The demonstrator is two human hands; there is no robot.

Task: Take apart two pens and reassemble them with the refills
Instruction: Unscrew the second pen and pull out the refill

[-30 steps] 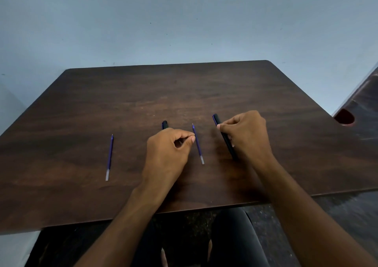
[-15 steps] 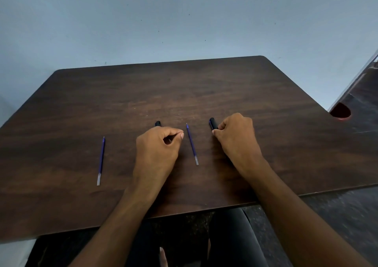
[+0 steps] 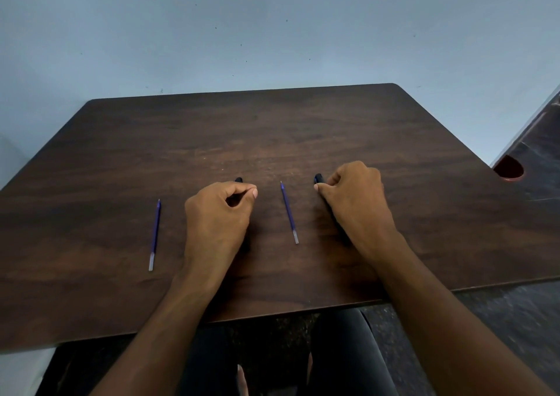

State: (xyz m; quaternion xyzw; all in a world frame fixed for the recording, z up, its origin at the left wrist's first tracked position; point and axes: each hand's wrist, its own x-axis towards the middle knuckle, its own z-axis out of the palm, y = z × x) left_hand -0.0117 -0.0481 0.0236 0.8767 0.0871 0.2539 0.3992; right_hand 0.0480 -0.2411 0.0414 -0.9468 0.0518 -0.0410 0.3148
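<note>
The left hand (image 3: 216, 213) curls over a black pen (image 3: 238, 180) on the table (image 3: 303, 128), only the pen's far tip showing. The right hand (image 3: 357, 201) pinches a second pen (image 3: 318, 179), likewise lying flat. One refill (image 3: 289, 212) lies between the hands; another refill (image 3: 155, 234) lies left of the left hand.

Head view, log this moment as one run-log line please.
left hand: grips left pen | right hand: grips right pen | refills: one between hands, one far left, both on table
</note>
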